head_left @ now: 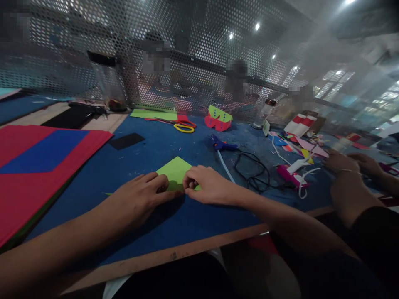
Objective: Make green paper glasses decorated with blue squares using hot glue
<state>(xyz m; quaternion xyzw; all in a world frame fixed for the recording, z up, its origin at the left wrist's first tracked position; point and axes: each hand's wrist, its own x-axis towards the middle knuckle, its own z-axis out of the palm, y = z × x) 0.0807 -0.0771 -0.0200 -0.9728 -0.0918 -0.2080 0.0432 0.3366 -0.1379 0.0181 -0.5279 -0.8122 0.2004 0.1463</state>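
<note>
Along the far side of a blue surface with a wooden front edge (205,226), a perforated metal screen (193,62) rises behind a tall clear jar with a dark lid (109,83). At left lies a stack of large red sheets (18,195), topped by a blue paper rectangle (46,151); a small black paper rectangle (127,141) sits just beside the stack. Farther back are scissors with yellow and red handles (176,123) and a folded lime-and-red paper shape with blue dots (218,118). Beyond the right wrist rests a blue glue gun (222,145) with a pale glue stick (226,166), near a coiled black cable (262,170) and a pink glue gun (289,176). A co-worker's hand (341,162) occupies the far right.

Front centre: a lime-green sheet of paper (174,168), flat, one corner pointing away, its near part hidden by both hands. The left hand (145,189) touches it with curled fingers, thumb extended along the near edge. The right hand (205,182) has fingers bent towards the thumb at that edge, close to the left thumb. Whether either clamps the paper cannot be told.
</note>
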